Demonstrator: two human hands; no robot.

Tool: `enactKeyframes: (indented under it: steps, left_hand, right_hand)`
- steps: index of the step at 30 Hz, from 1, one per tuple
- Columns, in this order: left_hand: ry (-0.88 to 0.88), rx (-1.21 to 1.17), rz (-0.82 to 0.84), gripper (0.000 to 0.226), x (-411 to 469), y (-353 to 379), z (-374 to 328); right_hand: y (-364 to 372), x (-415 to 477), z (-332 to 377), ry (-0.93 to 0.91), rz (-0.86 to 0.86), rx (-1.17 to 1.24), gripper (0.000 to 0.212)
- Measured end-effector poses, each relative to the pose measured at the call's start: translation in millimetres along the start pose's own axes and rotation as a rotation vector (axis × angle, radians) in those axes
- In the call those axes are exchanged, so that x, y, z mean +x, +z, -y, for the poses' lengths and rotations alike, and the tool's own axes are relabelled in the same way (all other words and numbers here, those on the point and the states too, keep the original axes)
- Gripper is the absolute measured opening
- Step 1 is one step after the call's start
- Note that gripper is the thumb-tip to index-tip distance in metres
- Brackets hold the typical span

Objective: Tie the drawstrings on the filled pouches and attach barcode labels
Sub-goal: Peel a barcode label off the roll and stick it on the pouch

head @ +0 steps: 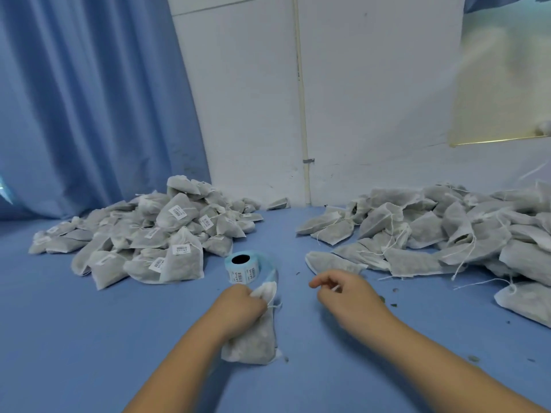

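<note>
A filled white mesh pouch [255, 342] lies on the blue table near the front, and my left hand [238, 307] grips its gathered neck. To the right, my right hand [343, 289] pinches something small and white, which looks like the end of the drawstring, though blur hides the detail. A roll of barcode labels [243, 268] on blue backing stands just beyond the pouch. One pile of labelled pouches [143, 234] lies at the left. An unlabelled pile with loose strings [432, 231] spreads over the right.
The blue table [89, 338] runs back to a white wall [343, 114] with a thin vertical pipe [304, 129]. A blue curtain [89, 99] hangs at the left. Small dark crumbs [393, 305] dot the table at the right.
</note>
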State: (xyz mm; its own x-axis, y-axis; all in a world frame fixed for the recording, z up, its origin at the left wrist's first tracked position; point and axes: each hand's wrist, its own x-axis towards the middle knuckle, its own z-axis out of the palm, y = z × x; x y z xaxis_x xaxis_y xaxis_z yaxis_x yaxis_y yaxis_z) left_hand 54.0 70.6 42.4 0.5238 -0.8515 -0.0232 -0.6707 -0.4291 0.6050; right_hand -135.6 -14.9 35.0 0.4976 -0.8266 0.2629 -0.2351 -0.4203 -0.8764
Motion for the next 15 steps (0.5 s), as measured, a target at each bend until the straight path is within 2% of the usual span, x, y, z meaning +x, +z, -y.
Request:
enactKeyframes:
  steps: [3,6,11,15]
  left_hand:
    - [0.003,0.005,-0.028,0.032,-8.1,-1.3,8.7]
    - [0.018,-0.033,-0.037,0.032,-17.8,-4.5,20.8]
    - [0.039,-0.105,0.03,0.027,-37.3,-16.3,36.4]
    - [0.058,-0.097,0.113,0.017,-49.7,-27.2,43.8]
  right_hand:
    - [18.2,25.5,12.5,-0.095,0.068,-0.211,0.024]
    - [37.2,55.3,30.5,-0.163,0.209,-0.448,0.029]
    - [71.4,93.0,57.2,-0.216,0.325,-0.666,0.038]
    - [97.6,108.6,65.2,-0.243,0.377,-0.85,0.033]
